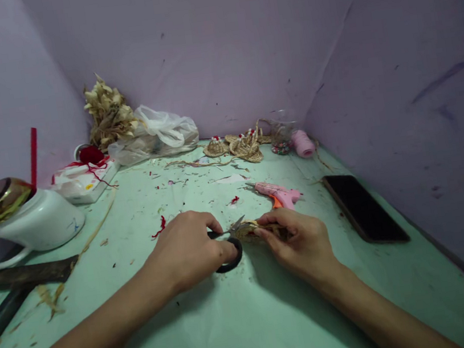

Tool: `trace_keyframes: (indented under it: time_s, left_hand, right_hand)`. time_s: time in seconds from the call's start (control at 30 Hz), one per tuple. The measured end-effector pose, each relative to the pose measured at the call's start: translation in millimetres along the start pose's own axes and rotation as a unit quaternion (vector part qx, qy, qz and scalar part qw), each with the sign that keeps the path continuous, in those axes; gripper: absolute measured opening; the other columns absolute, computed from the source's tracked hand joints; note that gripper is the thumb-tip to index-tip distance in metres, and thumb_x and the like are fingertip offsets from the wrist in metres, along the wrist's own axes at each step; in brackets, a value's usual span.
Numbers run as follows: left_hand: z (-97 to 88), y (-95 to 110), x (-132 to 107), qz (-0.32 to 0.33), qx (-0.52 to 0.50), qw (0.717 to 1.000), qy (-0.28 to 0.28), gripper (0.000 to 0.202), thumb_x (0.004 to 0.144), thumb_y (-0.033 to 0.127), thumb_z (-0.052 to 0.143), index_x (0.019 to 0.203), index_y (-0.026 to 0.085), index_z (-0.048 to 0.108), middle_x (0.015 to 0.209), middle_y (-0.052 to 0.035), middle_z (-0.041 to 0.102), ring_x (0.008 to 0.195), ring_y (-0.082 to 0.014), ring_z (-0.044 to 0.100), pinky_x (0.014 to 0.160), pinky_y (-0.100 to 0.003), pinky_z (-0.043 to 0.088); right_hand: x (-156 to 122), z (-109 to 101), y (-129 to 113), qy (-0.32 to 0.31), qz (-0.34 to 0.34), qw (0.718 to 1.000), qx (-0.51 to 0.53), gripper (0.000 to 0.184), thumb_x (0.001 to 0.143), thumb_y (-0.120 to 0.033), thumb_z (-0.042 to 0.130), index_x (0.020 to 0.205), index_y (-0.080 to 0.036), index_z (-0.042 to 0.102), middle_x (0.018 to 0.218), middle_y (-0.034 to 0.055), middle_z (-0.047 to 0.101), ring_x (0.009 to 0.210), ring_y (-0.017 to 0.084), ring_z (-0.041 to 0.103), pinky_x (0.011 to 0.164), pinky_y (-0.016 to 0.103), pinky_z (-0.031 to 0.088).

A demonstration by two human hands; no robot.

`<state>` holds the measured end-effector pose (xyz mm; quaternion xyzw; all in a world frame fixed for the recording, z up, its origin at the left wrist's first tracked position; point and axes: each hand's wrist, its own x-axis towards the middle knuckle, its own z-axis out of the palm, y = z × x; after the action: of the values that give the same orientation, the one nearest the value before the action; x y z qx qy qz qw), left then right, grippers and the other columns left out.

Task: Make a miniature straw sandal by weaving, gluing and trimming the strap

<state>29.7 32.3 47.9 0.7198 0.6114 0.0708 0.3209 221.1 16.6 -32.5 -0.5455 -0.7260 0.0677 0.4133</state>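
Observation:
In the middle of the head view, my left hand [191, 249] is closed on black-handled scissors [235, 252], thumb in one handle loop. The scissor blades are parted and point right, at the edge of a small woven straw piece [246, 230]. My right hand [299, 239] pinches that straw piece between thumb and fingers, and the hand hides part of it. Just beyond my right hand lies a pink glue gun [277, 192] with an orange trigger, its nozzle pointing left.
Woven straw pieces with red and white beads [245, 146] lie at the back beside a pink thread spool [303, 144]. A phone [364, 208] is at right. Left are a white mug [44, 220], a hammer [34, 275], a tissue pack [86, 182] and a plastic bag [161, 132].

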Motion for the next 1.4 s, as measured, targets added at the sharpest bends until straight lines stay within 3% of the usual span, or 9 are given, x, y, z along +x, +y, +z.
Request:
trace_keyframes:
  time_s: [0.1, 0.23, 0.37, 0.43, 0.53, 0.6, 0.7, 1.07, 1.4]
  left_hand:
    - [3.7, -7, 4, -0.015, -0.117, 0.992, -0.036, 0.021, 0.058, 0.031, 0.053, 0.07, 0.017, 0.064, 0.051, 0.0016, 0.054, 0.048, -0.0121, 0.046, 0.044, -0.022, 0.031]
    - [5.6, -22, 15, -0.068, -0.282, 0.951, -0.105, 0.015, 0.054, 0.032, 0.055, 0.056, 0.016, 0.055, 0.04, 0.0052, 0.043, 0.035, -0.0063, 0.028, 0.039, -0.021, 0.023]
    - [2.0, -30, 23, -0.084, -0.345, 0.924, -0.14, 0.016, 0.059, 0.033, 0.054, 0.058, 0.017, 0.054, 0.034, 0.008, 0.034, 0.031, -0.004, 0.018, 0.042, -0.023, 0.028]
    - [-1.1, -27, 20, -0.065, -0.292, 0.946, -0.129, 0.018, 0.059, 0.033, 0.052, 0.063, 0.017, 0.058, 0.038, 0.0057, 0.04, 0.033, -0.006, 0.025, 0.043, -0.024, 0.029]
    - [-2.5, -13, 8, 0.031, -0.052, 0.997, -0.045, 0.02, 0.058, 0.032, 0.052, 0.069, 0.02, 0.064, 0.053, -0.0002, 0.055, 0.047, -0.0137, 0.046, 0.047, -0.025, 0.031]
    - [1.2, -5, -2, 0.095, 0.137, 0.984, 0.063, 0.024, 0.06, 0.033, 0.051, 0.078, 0.023, 0.065, 0.063, -0.0024, 0.062, 0.06, -0.0202, 0.055, 0.053, -0.028, 0.035]
    - [9.8, 1, -11, 0.12, 0.253, 0.954, 0.109, 0.028, 0.064, 0.033, 0.047, 0.084, 0.023, 0.064, 0.07, -0.0059, 0.066, 0.065, -0.0253, 0.06, 0.056, -0.032, 0.038]
    - [-2.3, -5, -4, 0.036, 0.161, 0.985, 0.056, 0.031, 0.06, 0.032, 0.048, 0.085, 0.024, 0.065, 0.066, -0.0029, 0.064, 0.064, -0.0224, 0.057, 0.051, -0.028, 0.034]
    - [-6.8, -3, -10, 0.008, 0.16, 0.986, 0.045, 0.029, 0.058, 0.031, 0.05, 0.083, 0.023, 0.064, 0.069, -0.0028, 0.064, 0.062, -0.021, 0.055, 0.05, -0.027, 0.031]
  right_hand:
    - [1, 0, -2, 0.0, -0.018, 1.0, -0.012, 0.007, 0.072, -0.022, 0.062, 0.076, -0.019, 0.065, 0.068, 0.0012, 0.068, 0.058, 0.014, 0.061, 0.052, 0.023, 0.044]
    - [1, 1, -4, -0.003, -0.07, 0.997, -0.03, 0.007, 0.074, -0.02, 0.058, 0.076, -0.018, 0.064, 0.067, 0.0012, 0.067, 0.058, 0.014, 0.06, 0.052, 0.022, 0.043]
    - [-1, 2, -4, 0.006, -0.097, 0.995, -0.029, 0.007, 0.075, -0.018, 0.057, 0.077, -0.018, 0.064, 0.067, 0.0018, 0.066, 0.059, 0.014, 0.06, 0.052, 0.023, 0.043]
    - [-1, 1, -3, 0.002, -0.094, 0.995, -0.026, 0.007, 0.075, -0.017, 0.058, 0.079, -0.018, 0.064, 0.068, 0.002, 0.067, 0.06, 0.014, 0.06, 0.053, 0.024, 0.044]
    - [-1, 1, -1, -0.019, -0.046, 0.999, -0.006, 0.008, 0.074, -0.019, 0.059, 0.08, -0.019, 0.063, 0.071, 0.002, 0.068, 0.06, 0.015, 0.061, 0.053, 0.024, 0.045]
    - [0, 1, 2, -0.036, 0.012, 0.999, 0.02, 0.008, 0.073, -0.021, 0.06, 0.081, -0.02, 0.063, 0.072, 0.0017, 0.069, 0.059, 0.015, 0.062, 0.053, 0.024, 0.046]
    - [1, 2, 5, -0.048, 0.065, 0.995, 0.055, 0.009, 0.073, -0.023, 0.061, 0.081, -0.02, 0.063, 0.072, 0.0017, 0.069, 0.059, 0.016, 0.063, 0.054, 0.025, 0.047]
    - [1, 4, -3, 0.015, -0.006, 0.999, -0.04, 0.007, 0.071, -0.021, 0.061, 0.076, -0.019, 0.067, 0.068, 0.0021, 0.07, 0.057, 0.016, 0.063, 0.05, 0.024, 0.044]
    - [-1, 4, -6, 0.006, -0.02, 0.999, -0.042, 0.008, 0.073, -0.02, 0.059, 0.076, -0.019, 0.066, 0.069, 0.0018, 0.069, 0.059, 0.015, 0.062, 0.054, 0.023, 0.045]
